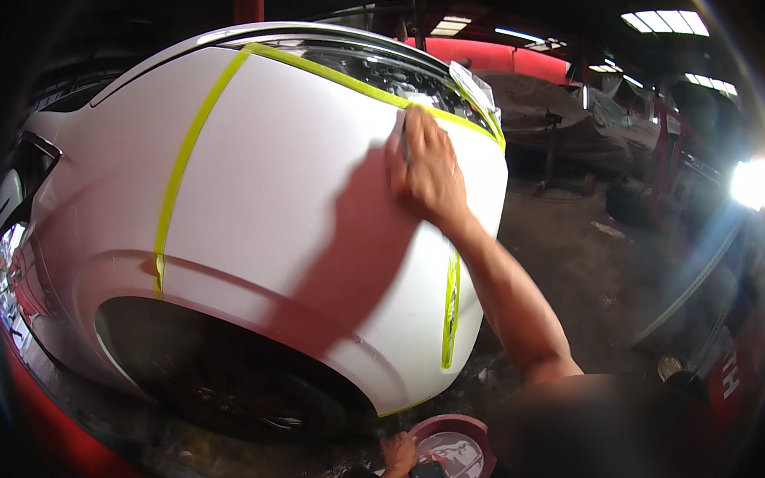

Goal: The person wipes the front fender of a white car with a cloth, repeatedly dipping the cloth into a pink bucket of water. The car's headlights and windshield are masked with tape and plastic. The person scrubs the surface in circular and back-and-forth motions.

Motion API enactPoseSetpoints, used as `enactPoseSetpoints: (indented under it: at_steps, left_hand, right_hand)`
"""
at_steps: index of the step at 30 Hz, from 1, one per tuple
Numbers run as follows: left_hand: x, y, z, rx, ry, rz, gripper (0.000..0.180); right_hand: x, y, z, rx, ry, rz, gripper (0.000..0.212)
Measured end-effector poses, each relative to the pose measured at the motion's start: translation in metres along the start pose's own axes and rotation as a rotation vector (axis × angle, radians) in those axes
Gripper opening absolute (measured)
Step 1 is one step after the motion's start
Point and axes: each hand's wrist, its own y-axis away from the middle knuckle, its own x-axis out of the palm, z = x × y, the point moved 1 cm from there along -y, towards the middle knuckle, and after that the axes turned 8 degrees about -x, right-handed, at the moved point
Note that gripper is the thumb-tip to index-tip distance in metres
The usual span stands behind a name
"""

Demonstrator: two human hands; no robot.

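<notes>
My right hand [433, 169] presses against the white car body panel [276, 143], just below the tape along the window edge. Its fingers point up and are bent over something thin and dark-edged that I cannot make out. A large shadow of the arm falls on the panel. Low in the view, my left hand [400, 453] is closed on the near rim of a pink basin [486, 449]. Inside the basin are whitish, shiny contents and a dark block [427, 475] beside the fingers. Yellow-green masking tape [188, 148] borders the panel.
Under the panel lies the dark wheel arch [218, 360] with its wheel. Covered bulky items [547, 118] stand behind to the right. A bright lamp [757, 183] shines from the right. A red object [727, 377] stands at the lower right, near a blurred patch.
</notes>
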Motion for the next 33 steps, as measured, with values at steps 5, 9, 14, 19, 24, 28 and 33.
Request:
enactPoseSetpoints:
  at_steps: [5,9,14,19,24,28,33]
  left_hand:
    - [-0.024,-0.002,0.009,0.008,-0.007,0.053,0.040]
    - [-0.012,-0.002,-0.003,0.004,0.015,0.038,0.039]
    - [-0.014,0.010,0.012,0.002,-0.004,0.042,0.038]
    - [-0.008,-0.005,0.001,0.064,-0.009,-0.011,0.036]
    - [-0.021,0.011,0.012,0.021,-0.017,0.008,0.035]
    - [-0.013,0.000,0.002,0.116,-0.034,-0.069,0.035]
    - [-0.019,0.011,0.001,-0.004,0.017,-0.048,0.035]
  right_hand:
    - [-0.021,0.046,0.062,-0.145,-0.069,0.099,0.056]
    - [0.006,0.028,-0.068,0.175,-0.187,0.085,0.045]
    - [0.006,0.009,0.009,0.114,-0.137,-0.058,0.047]
    - [0.013,0.035,-0.138,0.398,-0.250,0.200,0.015]
    - [0.003,0.034,-0.015,0.120,-0.286,0.073,0.044]
    - [0.015,0.050,-0.109,0.251,-0.736,0.015,0.048]
    - [0.020,0.047,-0.074,0.110,-0.392,0.091,0.049]
